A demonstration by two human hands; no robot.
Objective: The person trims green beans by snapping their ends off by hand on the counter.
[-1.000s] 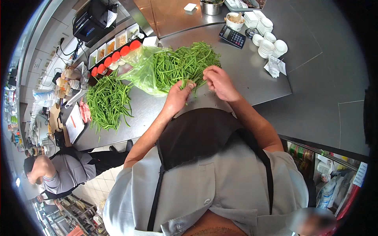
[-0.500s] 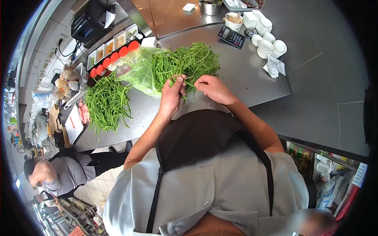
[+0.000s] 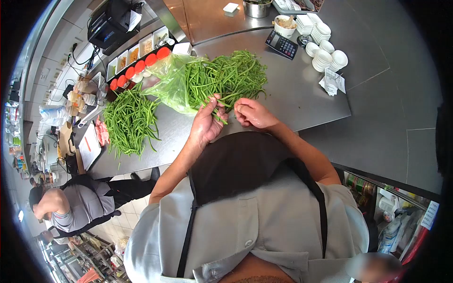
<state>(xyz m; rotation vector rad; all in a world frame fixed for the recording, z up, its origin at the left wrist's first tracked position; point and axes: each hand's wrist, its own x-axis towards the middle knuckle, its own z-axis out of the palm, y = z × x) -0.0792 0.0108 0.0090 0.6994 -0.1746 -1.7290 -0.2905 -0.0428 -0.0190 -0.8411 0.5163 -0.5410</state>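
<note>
My left hand (image 3: 207, 121) is closed round a few green beans (image 3: 220, 116) in front of my apron. Close beside it, on the right, my right hand (image 3: 255, 113) has its fingers curled and pressed together; what they hold, if anything, is hidden. Just beyond both hands lies a big heap of long green beans (image 3: 236, 75), partly spilling from a pale green plastic bag (image 3: 172, 89). A second pile of green beans (image 3: 130, 122) rests on the steel counter (image 3: 302, 99) to the left.
Red-lidded jars (image 3: 140, 67) and seasoning trays (image 3: 134, 54) line the back left. A calculator (image 3: 281, 45), a paper cup (image 3: 285, 26), stacked white bowls (image 3: 325, 56) and receipts (image 3: 332, 82) stand to the right. A co-worker (image 3: 80, 205) is at the far left.
My right hand has drawn slightly down toward me. The left hand has turned, showing more palm, with the beans still in it. The whole view has shifted slightly.
</note>
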